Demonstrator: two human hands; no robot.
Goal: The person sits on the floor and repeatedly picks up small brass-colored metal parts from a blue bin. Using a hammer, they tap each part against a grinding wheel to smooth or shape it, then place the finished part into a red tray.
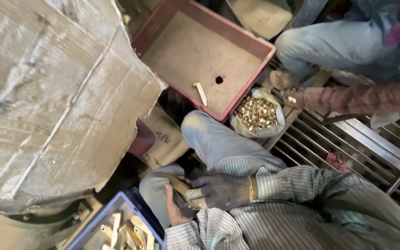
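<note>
Lower centre of frame: bare left hand (178,210) and dark-gloved right hand (218,190), both clasped around flat pale metal piece (180,186). Lower left: blue plastic crate (116,208) of similar pieces. Upper centre: red plastic tray (181,51); just right, bag of small brass parts (256,113).

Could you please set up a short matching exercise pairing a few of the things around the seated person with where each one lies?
Things:
1. red crate
2. blue crate
3. bag of small brass pieces
4. large cardboard sheet

Places:
A. bottom edge, beside the person's knee, holding pale metal parts
B. covering the left side of the view
C. top centre, with a single pale part inside
D. on the floor just right of the red crate's near corner

Pairs: 1-C, 2-A, 3-D, 4-B
</note>
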